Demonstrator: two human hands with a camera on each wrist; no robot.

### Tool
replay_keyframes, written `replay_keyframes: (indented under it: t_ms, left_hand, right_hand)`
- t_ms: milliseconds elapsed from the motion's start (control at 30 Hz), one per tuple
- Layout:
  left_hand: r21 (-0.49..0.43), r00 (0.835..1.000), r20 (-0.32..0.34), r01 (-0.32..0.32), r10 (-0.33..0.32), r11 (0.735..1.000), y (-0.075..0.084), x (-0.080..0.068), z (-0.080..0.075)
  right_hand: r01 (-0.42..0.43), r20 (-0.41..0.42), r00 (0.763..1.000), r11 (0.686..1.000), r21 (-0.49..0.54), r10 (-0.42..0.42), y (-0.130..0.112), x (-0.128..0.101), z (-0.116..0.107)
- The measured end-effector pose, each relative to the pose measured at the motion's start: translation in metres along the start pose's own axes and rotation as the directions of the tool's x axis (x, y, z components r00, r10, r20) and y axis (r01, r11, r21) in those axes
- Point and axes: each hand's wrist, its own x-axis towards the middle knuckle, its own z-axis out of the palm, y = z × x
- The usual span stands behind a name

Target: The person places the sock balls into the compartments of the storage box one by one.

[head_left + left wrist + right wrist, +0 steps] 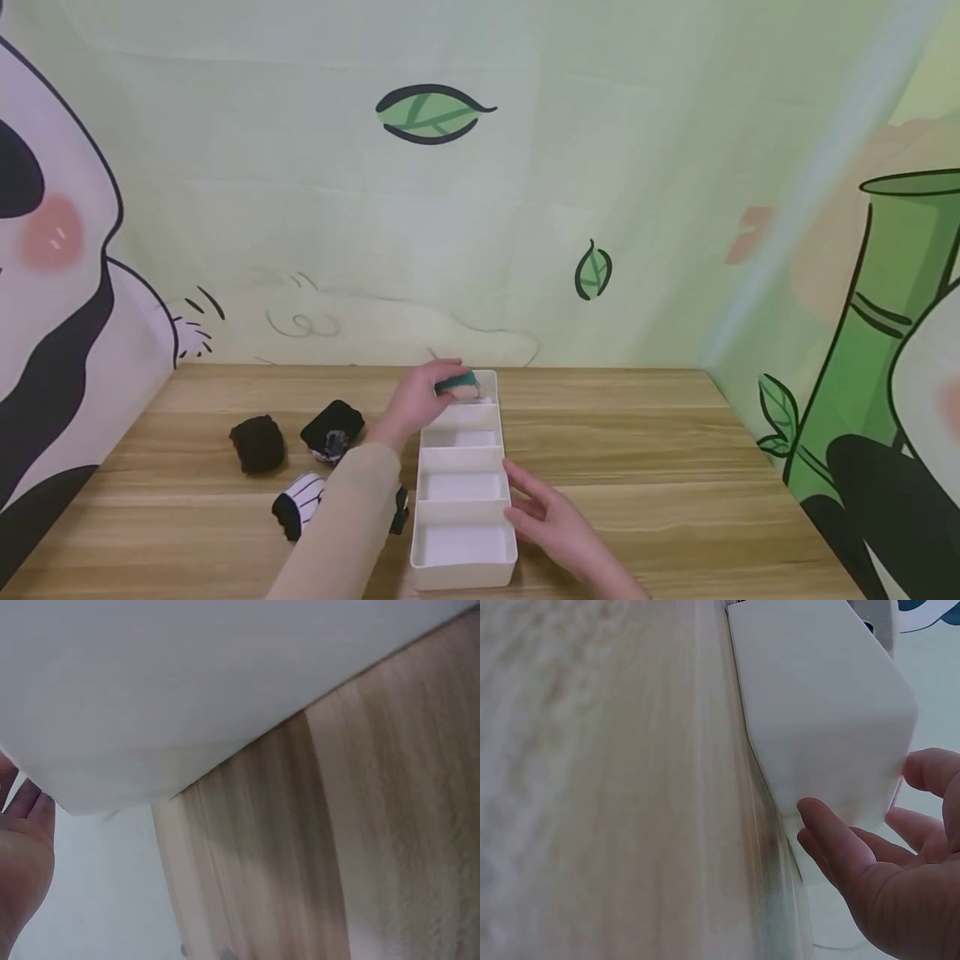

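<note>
A long white box [464,575] with several compartments in a row stands on the wooden table. At its far end my left hand [417,402] holds a teal and beige rolled pair of socks [459,384] over the last compartment. The left wrist view shows part of this hand [26,862] by the box's edge, with the socks hidden. My right hand [551,521] rests its fingertips against the box's right side, fingers loosely spread; in the right wrist view they lie near the outer wall [825,712].
Left of the box lie a dark rolled bundle [258,444], a black and grey one [332,432] and a white one with black stripes [298,504]. Another black bundle [400,510] is partly hidden by the left sleeve. A printed cloth backdrop [480,208] rises behind the table.
</note>
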Motion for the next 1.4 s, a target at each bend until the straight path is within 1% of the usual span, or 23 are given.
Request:
replay_keyframes:
  t_ms: [67, 167, 300, 533, 733, 833, 1000, 1133, 1300, 1400]
  left_hand:
    - [0.007, 1.0, 0.017, -0.017, 0.017, 1.0, -0.002, -0.002, 0.0]
    - [0.008, 0.999, 0.034, -0.027, 0.026, 1.0, -0.005, -0.003, 0.001]
    - [-0.005, 1.0, 0.021, -0.017, 0.017, 1.0, -0.006, -0.005, 0.002]
    - [-0.072, 1.0, -0.002, 0.012, -0.012, 0.997, -0.001, -0.01, 0.003]
    - [-0.147, 1.0, -0.016, 0.017, -0.02, 0.989, 0.003, -0.014, 0.003]
    - [-0.163, 1.0, -0.017, 0.013, -0.016, 0.987, 0.006, -0.016, 0.003]
    - [-0.147, 1.0, -0.028, -0.004, 0.0, 0.989, 0.011, -0.021, 0.001]
    - [-0.135, 0.998, -0.061, -0.038, 0.03, 0.99, 0.012, -0.025, 0.0]
    - [-0.153, 0.995, -0.089, -0.064, 0.051, 0.986, 0.012, -0.031, -0.003]
    - [-0.163, 0.995, -0.086, -0.059, 0.045, 0.985, 0.013, -0.035, -0.007]
  right_hand:
    - [0.002, 0.002, 1.0, 1.0, 0.001, -0.002, 0.0, 0.0, 0.0]
    - [0.006, 0.005, 1.0, 1.0, -0.001, -0.006, 0.0, 0.0, 0.001]
    - [0.008, 0.003, 1.0, 1.0, 0.003, -0.008, -0.001, 0.0, 0.001]
    - [0.012, 0.008, 1.0, 1.0, 0.019, -0.012, -0.002, -0.001, 0.002]
    - [0.006, 0.012, 1.0, 1.0, 0.022, -0.007, -0.002, 0.0, 0.002]
    - [0.011, 0.014, 1.0, 1.0, 0.019, -0.011, -0.001, 0.0, 0.002]
    - [0.017, 0.017, 1.0, 1.0, 0.024, -0.017, -0.001, 0.0, 0.001]
    - [0.012, 0.015, 1.0, 0.999, 0.032, -0.013, -0.001, 0.0, 0.002]
    - [0.008, 0.009, 1.0, 1.0, 0.03, -0.009, 0.0, 0.0, 0.002]
    - [0.004, 0.006, 1.0, 1.0, 0.024, -0.004, 0.0, 0.001, 0.002]
